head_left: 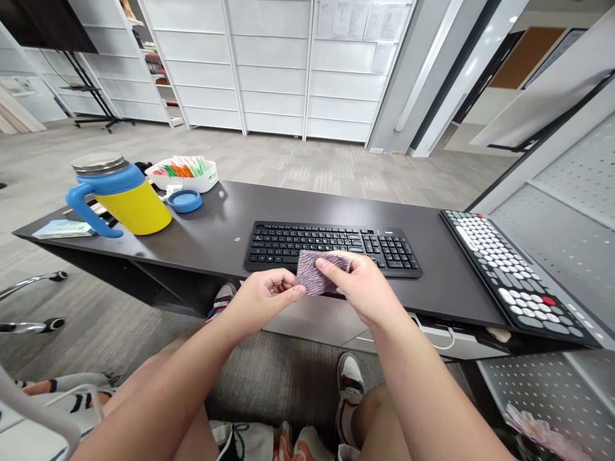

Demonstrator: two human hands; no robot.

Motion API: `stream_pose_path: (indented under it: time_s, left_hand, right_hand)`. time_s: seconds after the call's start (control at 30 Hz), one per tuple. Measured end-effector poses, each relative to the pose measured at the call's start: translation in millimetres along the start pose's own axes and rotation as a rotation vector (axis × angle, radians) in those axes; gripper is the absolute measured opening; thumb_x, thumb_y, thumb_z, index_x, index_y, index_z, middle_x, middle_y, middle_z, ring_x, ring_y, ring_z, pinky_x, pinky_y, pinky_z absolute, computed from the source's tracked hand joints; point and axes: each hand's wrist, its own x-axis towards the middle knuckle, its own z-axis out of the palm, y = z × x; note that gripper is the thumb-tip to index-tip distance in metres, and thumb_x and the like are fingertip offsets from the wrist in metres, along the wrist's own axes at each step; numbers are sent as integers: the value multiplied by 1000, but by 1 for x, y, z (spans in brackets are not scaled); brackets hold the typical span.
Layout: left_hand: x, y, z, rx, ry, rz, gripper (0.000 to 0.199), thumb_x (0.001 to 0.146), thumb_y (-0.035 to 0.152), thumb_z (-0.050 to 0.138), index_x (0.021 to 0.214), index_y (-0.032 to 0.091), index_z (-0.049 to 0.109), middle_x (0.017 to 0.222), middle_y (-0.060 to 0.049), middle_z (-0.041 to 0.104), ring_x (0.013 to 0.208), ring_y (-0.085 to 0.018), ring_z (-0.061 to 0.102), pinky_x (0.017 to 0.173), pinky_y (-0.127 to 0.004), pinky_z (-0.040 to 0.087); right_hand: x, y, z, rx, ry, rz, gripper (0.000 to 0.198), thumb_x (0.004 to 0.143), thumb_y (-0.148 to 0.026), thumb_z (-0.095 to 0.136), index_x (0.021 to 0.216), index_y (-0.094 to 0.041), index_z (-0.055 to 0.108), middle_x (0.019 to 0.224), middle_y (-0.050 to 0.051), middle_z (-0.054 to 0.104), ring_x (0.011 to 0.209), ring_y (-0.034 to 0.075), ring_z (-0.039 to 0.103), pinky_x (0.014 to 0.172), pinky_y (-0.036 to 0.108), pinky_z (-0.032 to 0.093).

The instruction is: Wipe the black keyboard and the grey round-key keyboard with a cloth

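A small folded purple-grey cloth (311,275) with a wavy striped pattern is held up in front of the near edge of the black keyboard (307,238). My right hand (362,282) grips it, thumb on top and fingers behind. At the cloth's left edge, my left hand (266,298) pinches with thumb and forefinger, its other fingers curled in. The cloth hides part of the keyboard's lower rows. Both hands are just above the front edge of the dark desk (211,240).
On the right lies a second keyboard (516,272) with white round keys. To the left stand a yellow-and-blue mug (137,205), a blue lid (185,201), a white basket (209,176) of colourful sticks and a small packet (65,228). A white cable (444,339) hangs under the desk.
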Motion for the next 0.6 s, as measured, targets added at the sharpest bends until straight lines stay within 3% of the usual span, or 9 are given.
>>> stream_pose_path:
  time_s: [0.1, 0.17, 0.27, 0.37, 0.47, 0.6]
  left_hand:
    - [0, 5, -7, 95, -18, -10, 28, 92, 51, 73, 89, 23, 76, 83, -2, 76, 77, -19, 70, 72, -30, 54]
    - [1, 7, -15, 134, 50, -4, 30, 93, 52, 71, 90, 22, 76, 86, -4, 78, 82, -20, 71, 76, -31, 54]
    - [3, 8, -29, 118, 195, -13, 36, 92, 56, 72, 93, 20, 76, 87, -5, 78, 81, -20, 71, 78, -31, 56]
    - [6, 3, -47, 97, 394, -35, 40, 92, 58, 70, 99, 19, 77, 96, -7, 80, 87, -21, 73, 85, -34, 58]
    - [11, -5, -63, 176, 524, -39, 37, 93, 54, 70, 106, 21, 78, 113, -8, 80, 106, -25, 74, 100, -39, 56]
    - [16, -18, -73, 287, 487, -73, 41, 93, 50, 68, 123, 23, 73, 124, -8, 78, 118, -27, 73, 110, -42, 54]
  right_hand:
    - [5, -1, -22, 6, 199, -22, 44, 87, -55, 80, 113, -19, 81, 108, 10, 81, 93, 24, 74, 84, 37, 60]
    - [8, -2, -52, -92, 428, -88, 47, 85, -55, 80, 114, -18, 80, 108, 11, 81, 94, 25, 75, 86, 38, 59]
    - [5, 2, -115, -461, 917, -149, 47, 91, -51, 70, 123, -18, 79, 109, 13, 81, 94, 26, 75, 87, 39, 56]
    - [-1, 13, -172, -902, 1260, -29, 43, 97, -41, 58, 125, -16, 79, 110, 16, 80, 102, 30, 72, 94, 41, 51]
    - [2, 25, -195, -1101, 1177, 154, 44, 99, -37, 54, 129, -17, 78, 110, 17, 80, 102, 33, 71, 91, 42, 50]
    - [23, 30, -173, -1249, 880, 327, 41, 101, -39, 52, 128, -23, 79, 104, 17, 80, 96, 34, 73, 86, 42, 52]
